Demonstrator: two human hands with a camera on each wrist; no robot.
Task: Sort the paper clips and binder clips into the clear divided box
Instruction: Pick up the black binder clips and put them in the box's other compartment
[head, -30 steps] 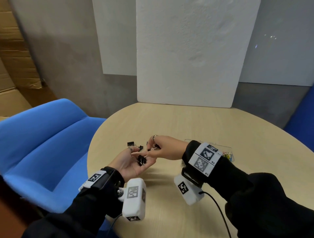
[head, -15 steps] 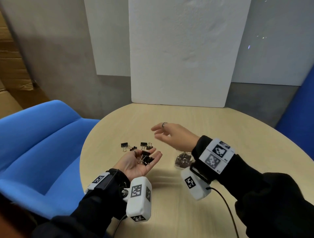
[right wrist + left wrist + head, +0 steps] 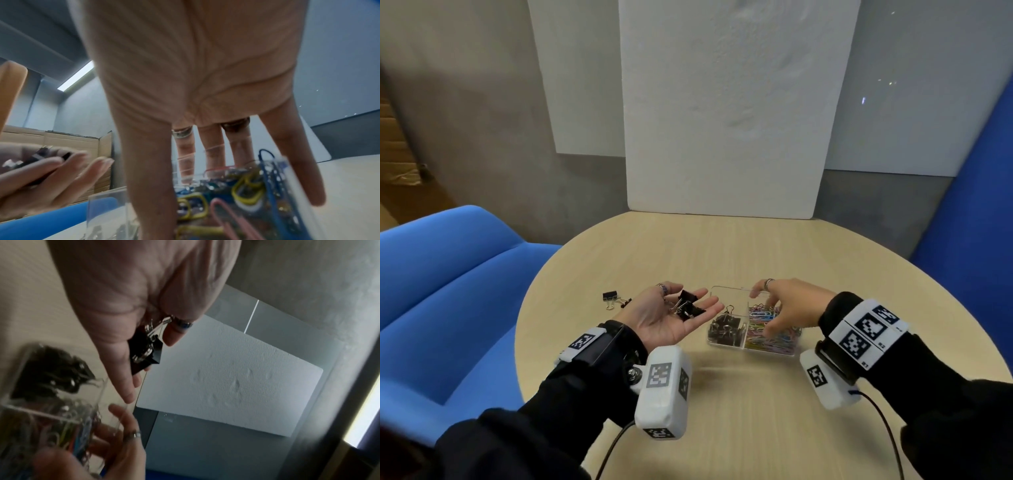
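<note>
My left hand [image 3: 671, 318] lies palm up just left of the clear divided box [image 3: 726, 290], with a few black binder clips [image 3: 688, 305] [image 3: 147, 350] loose on its relaxed fingers. The box's left compartment holds black binder clips [image 3: 726, 330]; the right one holds coloured paper clips [image 3: 774, 339] [image 3: 246, 191]. My right hand [image 3: 791, 305] [image 3: 195, 81] reaches over the paper clip side from above. Its fingers go down behind the far wall and its thumb comes down on the near side, gripping the box. Two more binder clips [image 3: 613, 298] lie on the table [image 3: 722, 411] to the left.
A blue sofa [image 3: 448, 291] sits left of the round wooden table and a blue seat [image 3: 969, 240] at the right. A white foam board [image 3: 722, 137] leans at the table's far edge. Sensor cables hang from both wrists over the near edge.
My right hand left the palm of the left hand and swung right, down onto the box. The left hand, still carrying the clips, moved right towards the box.
</note>
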